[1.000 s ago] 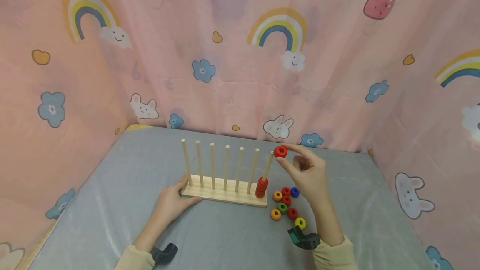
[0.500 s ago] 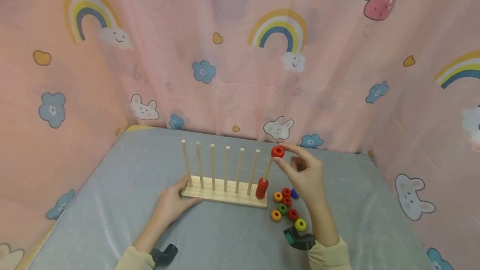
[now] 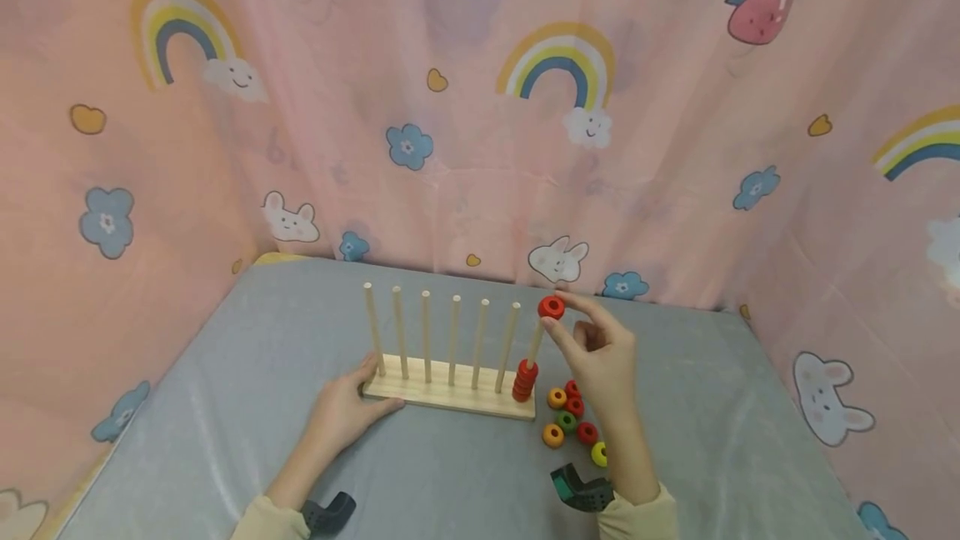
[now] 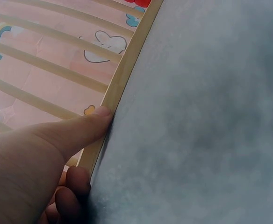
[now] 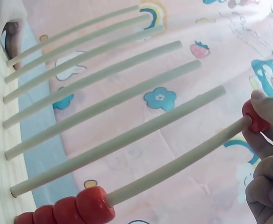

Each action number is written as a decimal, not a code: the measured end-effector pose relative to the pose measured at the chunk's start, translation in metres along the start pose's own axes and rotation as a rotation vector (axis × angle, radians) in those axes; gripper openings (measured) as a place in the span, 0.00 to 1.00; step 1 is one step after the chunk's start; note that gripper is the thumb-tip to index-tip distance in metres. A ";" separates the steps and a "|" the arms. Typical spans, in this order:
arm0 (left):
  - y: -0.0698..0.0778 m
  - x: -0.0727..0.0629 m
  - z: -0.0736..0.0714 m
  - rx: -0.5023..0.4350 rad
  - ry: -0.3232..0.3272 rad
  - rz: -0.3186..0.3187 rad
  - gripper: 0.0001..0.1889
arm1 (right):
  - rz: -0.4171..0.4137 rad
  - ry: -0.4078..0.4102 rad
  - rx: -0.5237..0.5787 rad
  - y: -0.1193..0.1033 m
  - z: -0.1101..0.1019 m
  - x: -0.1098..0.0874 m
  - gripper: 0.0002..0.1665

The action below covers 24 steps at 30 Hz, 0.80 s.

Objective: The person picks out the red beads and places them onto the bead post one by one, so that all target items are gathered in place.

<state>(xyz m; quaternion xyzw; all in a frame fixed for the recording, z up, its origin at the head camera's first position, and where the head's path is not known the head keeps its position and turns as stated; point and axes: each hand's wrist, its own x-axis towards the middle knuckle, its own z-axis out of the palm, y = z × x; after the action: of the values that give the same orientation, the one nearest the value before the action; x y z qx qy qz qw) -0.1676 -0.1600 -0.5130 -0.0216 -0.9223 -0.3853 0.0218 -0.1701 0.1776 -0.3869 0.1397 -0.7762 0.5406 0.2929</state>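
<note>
A wooden peg rack has a pale flat base point(image 3: 442, 396) and several upright pegs in a row. My left hand point(image 3: 341, 417) grips the base's left end; in the left wrist view the thumb point(image 4: 87, 125) lies along its edge, with fingers curled at the end. Between thumb and fingertips, my right hand point(image 3: 606, 357) pinches a red bead point(image 3: 543, 308) at the top of the rightmost peg point(image 5: 174, 163). The right wrist view has the peg's tip right at the bead's hole. Lower on this peg sits a stack of red beads point(image 3: 525, 382).
Loose beads lie right of the rack, among them an orange bead point(image 3: 552, 436), a green bead point(image 3: 566, 422) and a yellow bead point(image 3: 599, 453), partly behind the right forearm. Grey cloth point(image 3: 465, 482) covers the table. A pink patterned curtain point(image 3: 480, 198) stands behind.
My right hand has moved left with the red bead, from beside the rightmost peg to over its tip. The blue bead is now hidden by this hand. My left hand stays put.
</note>
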 end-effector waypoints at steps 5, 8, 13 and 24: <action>0.000 -0.001 0.001 -0.001 -0.004 -0.007 0.48 | -0.022 0.026 -0.041 0.000 0.005 -0.003 0.23; 0.000 0.000 0.001 0.005 -0.002 -0.008 0.48 | -0.029 0.035 -0.078 0.000 0.008 -0.004 0.23; -0.001 0.000 0.000 0.008 -0.001 -0.006 0.48 | -0.024 0.048 -0.098 -0.010 0.011 -0.005 0.23; -0.003 0.001 0.002 0.032 0.008 0.012 0.48 | 0.008 0.028 -0.071 -0.001 0.007 -0.006 0.23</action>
<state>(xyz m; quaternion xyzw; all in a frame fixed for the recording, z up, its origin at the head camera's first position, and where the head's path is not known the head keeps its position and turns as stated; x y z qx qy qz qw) -0.1685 -0.1607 -0.5158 -0.0254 -0.9282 -0.3702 0.0283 -0.1673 0.1700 -0.3918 0.1186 -0.7914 0.5156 0.3062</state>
